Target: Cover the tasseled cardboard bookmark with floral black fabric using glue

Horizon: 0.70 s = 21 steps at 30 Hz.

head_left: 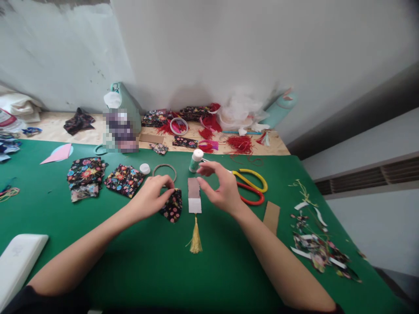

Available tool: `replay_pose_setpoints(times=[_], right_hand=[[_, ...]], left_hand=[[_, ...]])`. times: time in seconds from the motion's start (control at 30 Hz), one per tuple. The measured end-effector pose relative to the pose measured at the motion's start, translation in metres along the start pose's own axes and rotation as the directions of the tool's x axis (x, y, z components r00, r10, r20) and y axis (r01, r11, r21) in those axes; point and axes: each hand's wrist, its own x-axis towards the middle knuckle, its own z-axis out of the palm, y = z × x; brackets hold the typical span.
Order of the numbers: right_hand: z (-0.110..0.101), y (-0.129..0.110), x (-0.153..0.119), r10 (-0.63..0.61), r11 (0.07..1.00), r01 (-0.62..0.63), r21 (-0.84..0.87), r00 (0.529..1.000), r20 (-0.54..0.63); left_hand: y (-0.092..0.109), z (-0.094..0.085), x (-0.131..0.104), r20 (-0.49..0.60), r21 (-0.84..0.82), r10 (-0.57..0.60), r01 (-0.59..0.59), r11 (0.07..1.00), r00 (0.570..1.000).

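Note:
My left hand is closed, thumb and fingers pinching a black floral fabric piece just above the green mat. Beside it, a small card strip, brownish at the top and white at the bottom, lies flat. A yellow tassel hangs from its lower end. My right hand holds nothing; its thumb and fingers are curved apart at the strip's upper right edge. Just beyond those fingers stands a glue stick with a white top. Scissors with yellow and red handles lie partly hidden behind my right hand.
Floral fabric pieces and a white cap lie left on the green mat. Brown card and scraps lie right. Red tassels, a green bag and a teal bottle line the wall.

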Motion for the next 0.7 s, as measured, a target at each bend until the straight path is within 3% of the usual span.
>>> replay_pose_setpoints(times=[0.1,0.17,0.27,0.37,0.47,0.6,0.7], right_hand=[[0.001,-0.011,-0.005,0.082,0.982,-0.114,0.153,0.976,0.202],[0.007,-0.015,-0.01,0.156,0.914,-0.265,0.308,0.929,0.337],[0.021,-0.019,-0.022,0.253,0.716,-0.499,0.488,0.837,0.485],[0.03,-0.027,-0.036,0.369,0.472,-0.698,0.538,0.711,0.598],[0.03,-0.04,-0.051,0.483,0.321,-0.769,0.553,0.635,0.603],[0.03,-0.053,-0.069,0.623,0.187,-0.729,0.659,0.606,0.494],[0.034,-0.054,-0.077,0.702,0.14,-0.658,0.74,0.593,0.394]], left_hand=[[0.008,-0.007,0.0,0.014,-0.297,-0.034,0.037,0.954,0.999],[0.011,-0.009,-0.001,0.022,-0.476,-0.079,0.08,0.876,0.997],[0.016,-0.009,-0.001,0.055,-0.679,-0.157,0.153,0.718,0.986],[0.018,-0.007,-0.001,0.096,-0.846,-0.259,0.216,0.487,0.961],[0.017,-0.001,0.0,0.152,-0.94,-0.332,0.24,0.244,0.931],[0.015,0.013,0.002,0.289,-0.951,-0.388,0.308,-0.016,0.875],[0.018,0.023,0.001,0.393,-0.918,-0.353,0.34,-0.204,0.849]])
